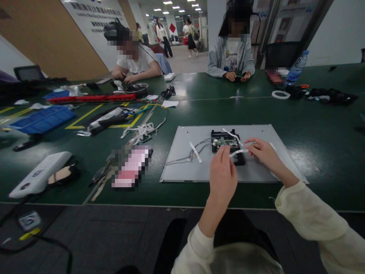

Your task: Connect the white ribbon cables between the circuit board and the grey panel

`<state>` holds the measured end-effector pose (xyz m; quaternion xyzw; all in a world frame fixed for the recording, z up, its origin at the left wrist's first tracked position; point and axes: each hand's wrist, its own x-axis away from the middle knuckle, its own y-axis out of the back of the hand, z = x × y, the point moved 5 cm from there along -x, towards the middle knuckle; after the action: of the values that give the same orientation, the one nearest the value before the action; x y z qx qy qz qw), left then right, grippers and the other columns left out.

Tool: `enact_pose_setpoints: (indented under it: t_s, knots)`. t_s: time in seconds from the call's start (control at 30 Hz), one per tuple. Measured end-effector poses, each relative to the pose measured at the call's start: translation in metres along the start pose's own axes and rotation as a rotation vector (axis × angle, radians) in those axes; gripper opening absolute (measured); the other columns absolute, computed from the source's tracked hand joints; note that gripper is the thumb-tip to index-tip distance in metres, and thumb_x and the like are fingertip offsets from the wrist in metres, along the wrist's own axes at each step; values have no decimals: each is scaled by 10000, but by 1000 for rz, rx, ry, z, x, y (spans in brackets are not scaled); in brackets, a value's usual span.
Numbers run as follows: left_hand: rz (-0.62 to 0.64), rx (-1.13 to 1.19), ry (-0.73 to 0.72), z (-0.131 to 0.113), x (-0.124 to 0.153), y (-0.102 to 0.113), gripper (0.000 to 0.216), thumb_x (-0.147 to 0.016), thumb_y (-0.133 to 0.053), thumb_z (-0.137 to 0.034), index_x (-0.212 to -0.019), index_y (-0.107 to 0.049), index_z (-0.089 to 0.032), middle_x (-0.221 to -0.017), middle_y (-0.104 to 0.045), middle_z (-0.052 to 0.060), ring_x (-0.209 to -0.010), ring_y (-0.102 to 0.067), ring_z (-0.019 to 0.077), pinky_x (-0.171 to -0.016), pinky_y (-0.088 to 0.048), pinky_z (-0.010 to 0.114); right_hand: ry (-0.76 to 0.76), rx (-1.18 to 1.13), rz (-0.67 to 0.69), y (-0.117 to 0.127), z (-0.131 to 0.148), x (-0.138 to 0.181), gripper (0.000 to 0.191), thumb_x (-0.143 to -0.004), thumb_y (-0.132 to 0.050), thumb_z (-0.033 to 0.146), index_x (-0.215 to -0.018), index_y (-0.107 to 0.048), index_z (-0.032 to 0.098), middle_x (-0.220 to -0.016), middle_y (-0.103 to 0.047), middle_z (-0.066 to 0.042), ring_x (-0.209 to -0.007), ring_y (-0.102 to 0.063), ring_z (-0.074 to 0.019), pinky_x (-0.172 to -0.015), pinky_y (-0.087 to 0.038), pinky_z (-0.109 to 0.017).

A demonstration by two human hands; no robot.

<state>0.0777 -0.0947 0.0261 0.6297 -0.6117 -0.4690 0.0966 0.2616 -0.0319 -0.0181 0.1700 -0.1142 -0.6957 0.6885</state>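
A light grey flat panel [182, 140] lies in front of me, with a green circuit board [222, 142] in a black bracket [240, 159] on it. Between my hands, over the bracket, stretches a white strip of tape [238, 152]. My right hand [264, 153] pinches its right end. At the other end my left hand [223, 171] is closed, fingers together; its fingertips are partly hidden. Another white strip [232, 135] lies across the bracket's top. Grey cables [185, 156] run left from the board, under a white tape piece [195, 152].
Left of the panel are a pink phone-like item [132, 165], tangled white strips [142, 131] and a white device [41, 175]. Farther off are a blue tray [42, 120], a tape roll [280, 94] and a water bottle [297, 69]. Two people sit across the green table [205, 110].
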Motion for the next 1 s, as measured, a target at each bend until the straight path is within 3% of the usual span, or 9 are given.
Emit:
enact_pose_setpoints:
  t_s: [0.2, 0.4, 0.67, 1.0]
  knots:
    - [134, -130, -14, -14, 11, -24, 433, -943, -331, -148, -1372, -387, -113, -1427, -455, 138, -1363, -369, 213, -1118, -333, 455, 112, 363, -108, 1, 10, 6, 320, -834, -550, 433, -1012, -641, 183, -596, -592, 26, -536, -531, -125, -562, -352, -239]
    - [202, -310, -36, -16, 17, -37, 451, -976, -332, -275, -1399, -374, -125, -1445, -441, 119, -1354, -378, 218, -1121, -315, 461, 111, 596, -104, -6, 12, 9, 281, -863, -529, 412, -1029, -625, 207, -643, -646, 1, -614, -606, -171, -596, -364, -250]
    - [230, -367, -20, -17, 21, -41, 487, -976, -311, -316, -1412, -360, -105, -1444, -442, 130, -1352, -371, 241, -1113, -287, 533, 68, 1008, -122, -14, 15, 15, 302, -908, -483, 413, -1134, -588, 243, -725, -686, -37, -658, -631, -207, -538, -281, -254]
    - [210, -363, 10, -13, 21, -39, 509, -945, -388, -328, -1408, -379, -115, -1430, -457, 128, -1363, -337, 288, -1096, -299, 563, 34, 1188, -109, -14, 17, 21, 276, -950, -394, 303, -1160, -553, 218, -721, -676, -65, -631, -643, -202, -503, -246, -264]
